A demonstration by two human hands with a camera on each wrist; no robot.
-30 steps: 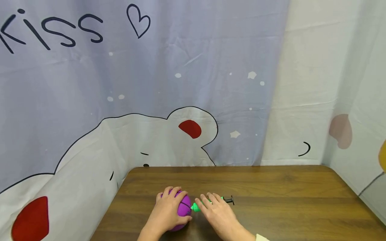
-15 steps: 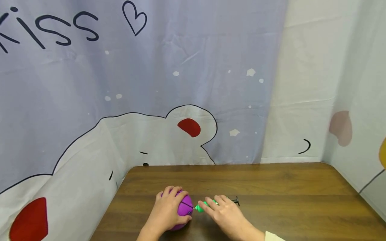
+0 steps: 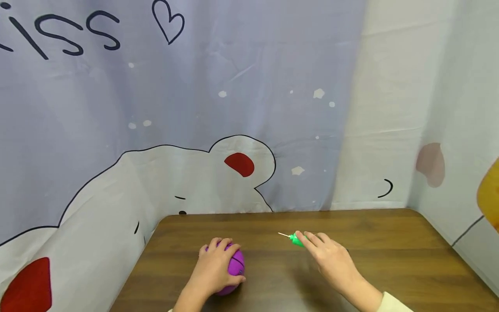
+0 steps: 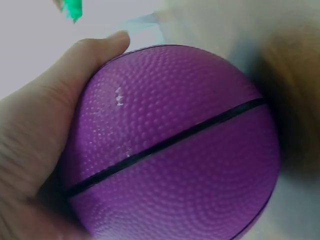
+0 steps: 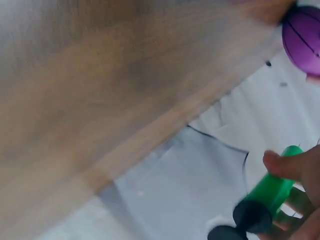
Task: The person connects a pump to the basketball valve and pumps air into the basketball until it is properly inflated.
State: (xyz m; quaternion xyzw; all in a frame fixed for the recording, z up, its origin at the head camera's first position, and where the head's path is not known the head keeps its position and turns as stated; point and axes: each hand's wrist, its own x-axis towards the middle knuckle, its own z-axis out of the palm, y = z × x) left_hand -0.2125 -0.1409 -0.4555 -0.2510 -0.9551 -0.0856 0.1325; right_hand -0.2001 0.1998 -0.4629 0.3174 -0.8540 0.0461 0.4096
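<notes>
A small purple basketball (image 3: pixel 236 265) with black seam lines rests on the wooden table, left of centre. My left hand (image 3: pixel 212 269) grips it from above, fingers over the far side and thumb along the near right side. In the left wrist view the ball's pebbled surface (image 4: pixel 175 105) fills most of the picture. To the right, above the table, my right hand (image 3: pixel 331 260) holds a green ball pump (image 3: pixel 297 240). Its thin needle (image 3: pixel 283 234) points left, apart from the ball. The right wrist view shows the pump's black end (image 5: pixel 251 216) and the thumb against the green barrel.
The brown wooden table (image 3: pixel 390 247) has rounded far corners. Behind it hangs a printed curtain (image 3: pixel 187 95) reaching down to the table's far edge. Another pale curtain (image 3: pixel 460 130) borders the right side.
The pump's needle has come out of the ball. My right hand has moved right, up and away with the pump. My left hand keeps its grip on the ball.
</notes>
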